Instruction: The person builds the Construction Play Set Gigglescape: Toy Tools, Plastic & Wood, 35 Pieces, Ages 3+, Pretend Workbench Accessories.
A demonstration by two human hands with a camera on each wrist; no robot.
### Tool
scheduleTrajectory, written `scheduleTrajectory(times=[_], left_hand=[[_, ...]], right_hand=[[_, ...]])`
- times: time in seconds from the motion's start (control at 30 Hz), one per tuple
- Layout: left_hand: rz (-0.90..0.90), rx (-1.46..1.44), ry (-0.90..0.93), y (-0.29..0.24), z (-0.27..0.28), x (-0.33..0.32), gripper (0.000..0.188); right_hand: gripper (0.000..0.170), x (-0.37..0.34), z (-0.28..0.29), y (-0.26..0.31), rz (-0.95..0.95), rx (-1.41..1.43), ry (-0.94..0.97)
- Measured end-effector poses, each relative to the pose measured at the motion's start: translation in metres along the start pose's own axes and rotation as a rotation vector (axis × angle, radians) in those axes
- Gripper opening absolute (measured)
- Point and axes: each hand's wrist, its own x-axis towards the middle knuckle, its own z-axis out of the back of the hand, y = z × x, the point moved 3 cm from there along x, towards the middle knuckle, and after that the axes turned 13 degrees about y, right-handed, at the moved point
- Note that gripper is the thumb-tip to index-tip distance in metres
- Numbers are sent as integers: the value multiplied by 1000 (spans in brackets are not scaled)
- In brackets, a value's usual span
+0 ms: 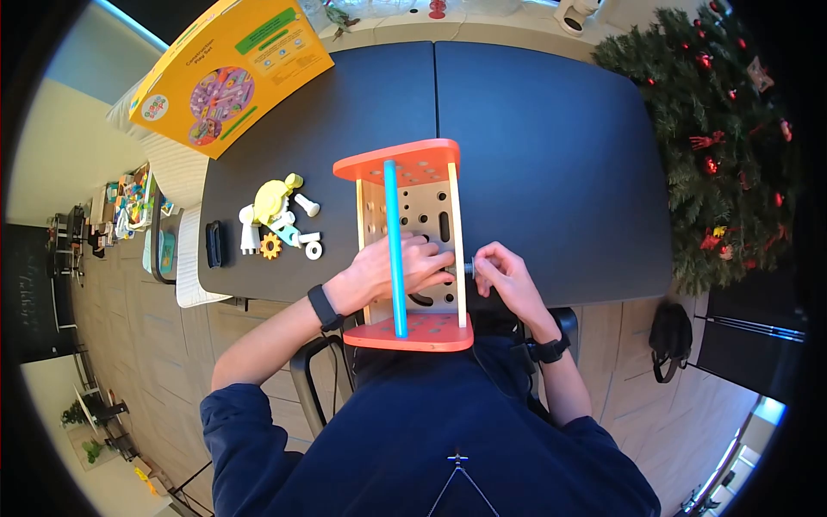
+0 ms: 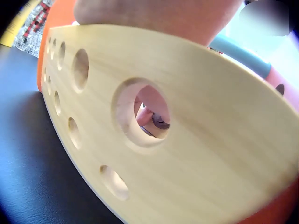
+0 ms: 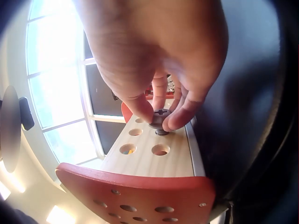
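Note:
A wooden toolbox-like frame with red end panels (image 1: 409, 334) and a blue rod (image 1: 395, 250) stands at the table's near edge. My left hand (image 1: 405, 263) reaches inside it, behind the rod; its fingertips are near the right side panel's inner face, and what they hold is hidden. In the left wrist view the pierced wooden panel (image 2: 210, 130) fills most of the picture. Outside the right panel, my right hand (image 3: 163, 51) pinches a grey screw head with a cross slot (image 3: 160, 116) between thumb and fingers, at a hole in the panel (image 3: 145, 163).
Left of the frame lie white and yellow toy parts (image 1: 274, 202), an orange gear (image 1: 270, 246), a white ring (image 1: 313, 251) and a dark case (image 1: 214, 244). A yellow box (image 1: 233, 73) stands at the back left, a decorated tree (image 1: 719, 129) at the right.

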Motion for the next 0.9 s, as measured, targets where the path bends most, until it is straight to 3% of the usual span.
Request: scheduleTrajectory(times=[0.13, 0.23, 0.33, 0.53, 0.73, 0.83, 0.9], left_hand=[[-2, -29, 13, -1, 4, 1, 28], [0, -43, 13, -2, 6, 1, 31], [-1, -38, 19, -1, 4, 1, 30], [-8, 4, 18, -1, 3, 1, 30], [-17, 39, 27, 2, -6, 2, 30], [-19, 28, 19, 2, -5, 2, 31], [-18, 21, 23, 1, -5, 2, 31]], right_hand=[[26, 0, 7, -3, -246, -299, 13], [21, -5, -3, 2, -11, -284, -183], [17, -5, -10, 1, 217, -33, -85], [14, 2, -7, -3, 119, -26, -33], [21, 2, -3, 6, -240, -495, -82], [21, -5, -10, 7, 81, -347, -206], [21, -8, -10, 4, 150, -223, -139]])
